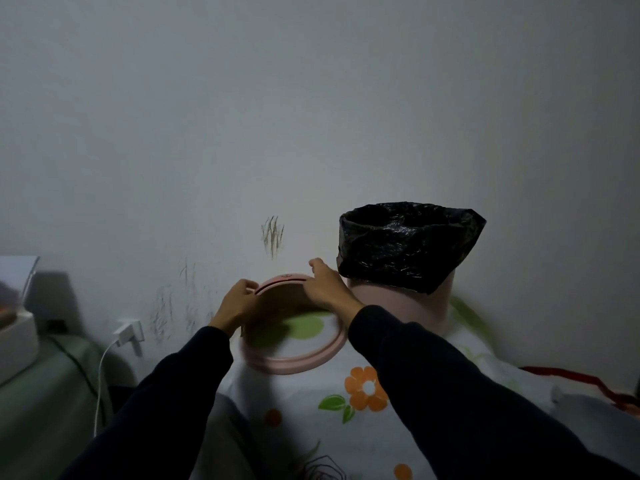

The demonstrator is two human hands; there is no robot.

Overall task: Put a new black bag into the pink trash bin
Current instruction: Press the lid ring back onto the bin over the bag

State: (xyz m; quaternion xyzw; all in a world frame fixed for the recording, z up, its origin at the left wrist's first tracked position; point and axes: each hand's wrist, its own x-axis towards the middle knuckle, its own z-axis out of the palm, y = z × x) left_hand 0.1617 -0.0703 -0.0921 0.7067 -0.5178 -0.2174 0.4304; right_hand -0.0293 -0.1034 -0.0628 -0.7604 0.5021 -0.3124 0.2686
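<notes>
The pink trash bin (398, 306) stands at the far edge of the floral bedsheet (363, 410), against the wall. The black bag (408, 244) is draped loosely over its rim. The pink retaining ring (294, 365) is gripped at its left edge by the left hand (239, 303) and at its far edge by the right hand (325, 285), fingers curled round it. The ring is judged light and stiff, best held at opposite sides; the bag film is judged thin, slippery and easily torn.

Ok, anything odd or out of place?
The black bag sits crumpled and lopsided over the pink trash bin; left hand and right hand hold a pink ring beside it. Dark scuffs mark the wall.
</notes>
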